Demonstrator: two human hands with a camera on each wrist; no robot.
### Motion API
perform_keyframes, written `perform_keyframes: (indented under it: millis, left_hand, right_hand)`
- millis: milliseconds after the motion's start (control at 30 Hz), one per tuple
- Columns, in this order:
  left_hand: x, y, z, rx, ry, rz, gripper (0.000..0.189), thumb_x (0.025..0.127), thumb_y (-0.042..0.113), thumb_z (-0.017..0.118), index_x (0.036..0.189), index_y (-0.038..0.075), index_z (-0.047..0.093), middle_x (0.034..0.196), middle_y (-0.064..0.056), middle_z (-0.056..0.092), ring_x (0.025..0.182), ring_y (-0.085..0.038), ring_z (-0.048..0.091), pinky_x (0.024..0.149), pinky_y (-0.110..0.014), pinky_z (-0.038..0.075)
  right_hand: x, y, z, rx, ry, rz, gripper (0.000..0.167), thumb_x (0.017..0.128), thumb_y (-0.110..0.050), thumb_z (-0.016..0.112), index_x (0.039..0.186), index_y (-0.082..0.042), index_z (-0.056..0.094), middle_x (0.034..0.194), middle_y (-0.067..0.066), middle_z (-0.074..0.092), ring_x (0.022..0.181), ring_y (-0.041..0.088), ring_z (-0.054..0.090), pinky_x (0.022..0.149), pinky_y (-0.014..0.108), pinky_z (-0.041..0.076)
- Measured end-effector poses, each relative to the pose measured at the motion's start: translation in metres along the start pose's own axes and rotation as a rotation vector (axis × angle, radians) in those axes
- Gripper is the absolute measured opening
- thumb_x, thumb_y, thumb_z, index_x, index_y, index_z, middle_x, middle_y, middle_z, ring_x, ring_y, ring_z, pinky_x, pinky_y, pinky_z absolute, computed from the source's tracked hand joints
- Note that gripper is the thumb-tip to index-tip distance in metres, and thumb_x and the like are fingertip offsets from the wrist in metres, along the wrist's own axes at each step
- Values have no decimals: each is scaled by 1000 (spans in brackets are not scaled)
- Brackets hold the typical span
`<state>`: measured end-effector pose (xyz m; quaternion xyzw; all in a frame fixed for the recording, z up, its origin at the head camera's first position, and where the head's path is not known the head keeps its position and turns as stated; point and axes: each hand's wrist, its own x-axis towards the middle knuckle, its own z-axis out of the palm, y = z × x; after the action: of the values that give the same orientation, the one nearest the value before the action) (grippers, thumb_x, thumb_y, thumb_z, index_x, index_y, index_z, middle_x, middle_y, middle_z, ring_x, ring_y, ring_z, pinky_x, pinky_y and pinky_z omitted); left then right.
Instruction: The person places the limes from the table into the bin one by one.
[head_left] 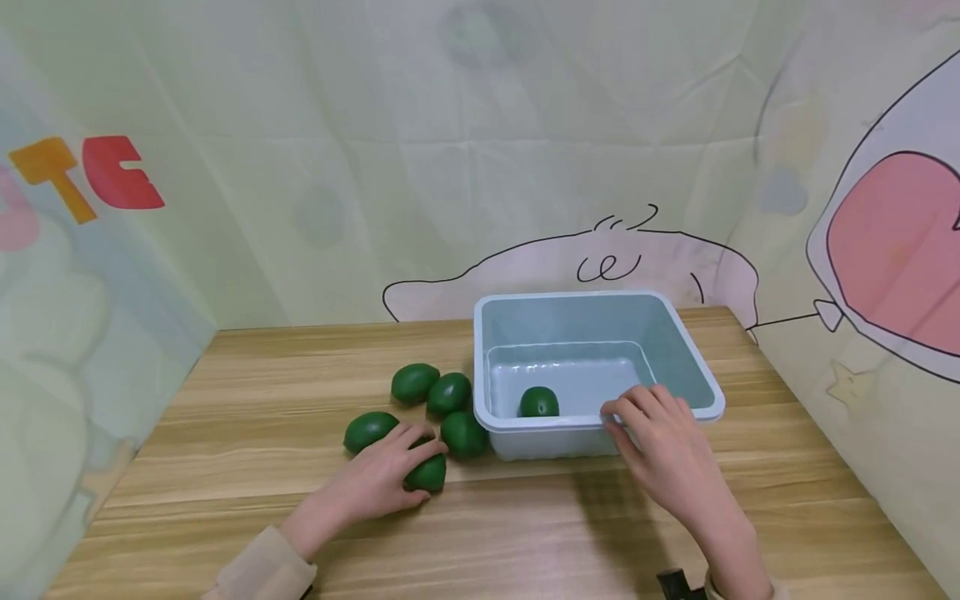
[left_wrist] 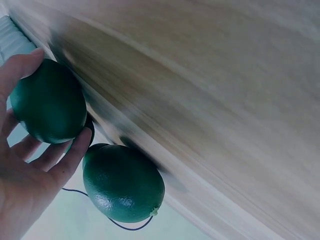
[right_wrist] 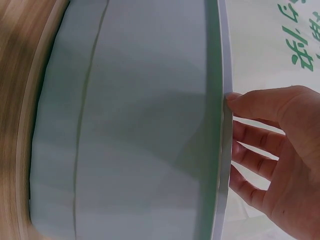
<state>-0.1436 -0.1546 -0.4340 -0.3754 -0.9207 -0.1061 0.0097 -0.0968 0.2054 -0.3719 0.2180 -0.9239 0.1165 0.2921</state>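
Note:
My left hand grips a dark green lime, thumb on one side and fingers round the other; whether it touches the table cannot be told. In the left wrist view the same lime has a smooth oval body. Another lime lies just beyond that hand. With its thumb and fingertips, my right hand holds the near rim of a light blue plastic basin, right of the middle. Inside the basin, one lime sits close to the near wall.
Three more limes, a back one, a middle one and a front one, lie beside the basin's left wall. The wooden table ends at a printed cloth backdrop behind and at both sides.

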Motion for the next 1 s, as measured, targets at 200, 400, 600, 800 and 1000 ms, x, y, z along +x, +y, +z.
perform_keyframes:
  millis: [200,400,600,800,1000]
  left_hand:
    - [-1,1,-1,0,5,1,53,75,31,80,123,18,61,122,-1,54,113,-21,51,92,-40,51]
    - [-2,0,-1,2,1,4,53,75,31,80,123,17,61,121,-2,54,113,-21,52,91,-40,51]
    - [-2,1,-4,4,6,-4,53,75,31,81,122,17,61,121,-3,55,112,-22,53,91,-41,51]
    - [-3,2,-7,11,12,-3,53,74,30,81,122,17,61,121,-3,55,111,-23,54,91,-41,51]
    - [-2,3,-9,20,26,14,54,74,30,81,122,17,61,120,-4,56,110,-23,54,90,-42,51]
  right_hand:
    - [0,0,0,7,3,-6,15,79,-10,75,91,-16,68,87,-5,61,84,17,50,69,32,37]
    - [-1,0,-1,1,8,-9,16,78,-10,75,91,-16,68,87,-5,60,85,17,50,69,32,37]
    - [0,0,-1,-2,1,-6,16,78,-10,76,91,-16,68,87,-5,61,85,17,51,69,31,37]
    - [0,-1,-1,-2,1,-4,16,78,-10,76,91,-16,68,87,-5,61,84,16,51,68,31,37]
    - [0,0,-1,4,1,-2,16,78,-10,76,91,-16,68,87,-5,61,85,17,51,69,31,37]
